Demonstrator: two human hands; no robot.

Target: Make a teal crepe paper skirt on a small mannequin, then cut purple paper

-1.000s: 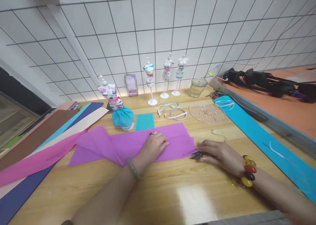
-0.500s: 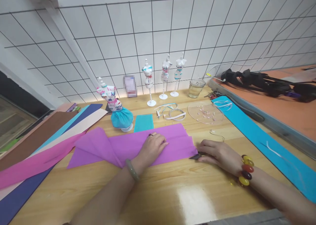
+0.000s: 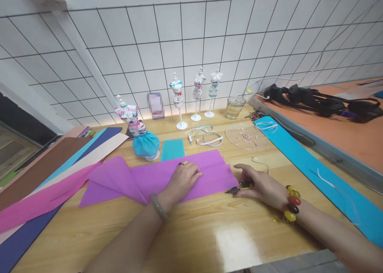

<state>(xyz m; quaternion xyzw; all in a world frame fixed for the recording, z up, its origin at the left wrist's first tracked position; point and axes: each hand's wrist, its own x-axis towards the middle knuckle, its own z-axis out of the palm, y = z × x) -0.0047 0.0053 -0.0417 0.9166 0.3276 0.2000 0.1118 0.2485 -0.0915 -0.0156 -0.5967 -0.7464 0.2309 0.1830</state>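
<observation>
Across the middle of the table lies a long folded strip of purple crepe paper (image 3: 161, 177), its left end loosely turned over. My left hand (image 3: 186, 179) rests on top of it, fingers lying together and pressing it down. Just past the paper's right end, my right hand (image 3: 261, 185) holds a small black-and-yellow cutting tool, seemingly a utility knife (image 3: 232, 190). Its dark pointed tip faces left by the paper's lower right corner. The index finger is lifted off, while the thumb lies along the tool. Part of its handle is hidden in the palm.
Behind the paper stand a mannequin in a blue skirt (image 3: 146, 144), several bare white mannequins (image 3: 178, 101) and a glass of liquid (image 3: 235, 107). Ribbons (image 3: 212, 139) and a clear disc with beads (image 3: 247, 137) lie nearby. Coloured strips (image 3: 48, 173) cover the left; a blue strip (image 3: 311, 165) runs down the right.
My right index finger has lifted and spread away from the cutting tool, showing more of its handle. The left hand stays on the paper. The view has shifted slightly.
</observation>
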